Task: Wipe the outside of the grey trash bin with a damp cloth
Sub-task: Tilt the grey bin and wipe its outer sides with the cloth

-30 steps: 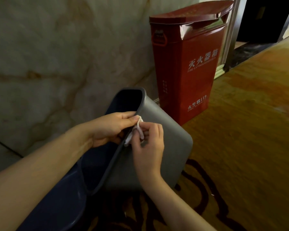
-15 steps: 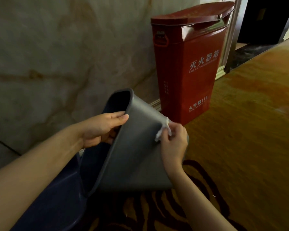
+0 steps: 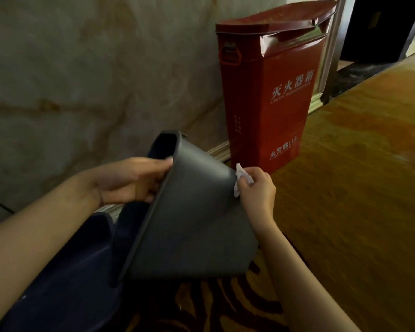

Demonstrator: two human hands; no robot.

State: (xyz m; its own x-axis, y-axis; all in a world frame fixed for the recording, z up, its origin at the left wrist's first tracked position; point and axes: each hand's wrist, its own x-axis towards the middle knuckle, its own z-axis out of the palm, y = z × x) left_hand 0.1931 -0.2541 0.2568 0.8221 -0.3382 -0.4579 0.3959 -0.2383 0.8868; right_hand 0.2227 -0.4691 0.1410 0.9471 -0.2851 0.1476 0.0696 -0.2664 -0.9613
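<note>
The grey trash bin [image 3: 189, 224] is tilted over the carpet [image 3: 357, 188], mouth toward the marble wall [image 3: 82, 68], with a red extinguisher box [image 3: 268, 104] just beyond. The left hand [image 3: 134, 180] clamps its rim; the right hand [image 3: 256, 190] pinches a white cloth [image 3: 241, 178] against the far corner. Long, firm strokes along each face would suit; open carpet to the right leaves room.

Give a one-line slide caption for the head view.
Left hand tilts the grey bin by its rim while the right hand presses a white cloth to its outer side.
</note>
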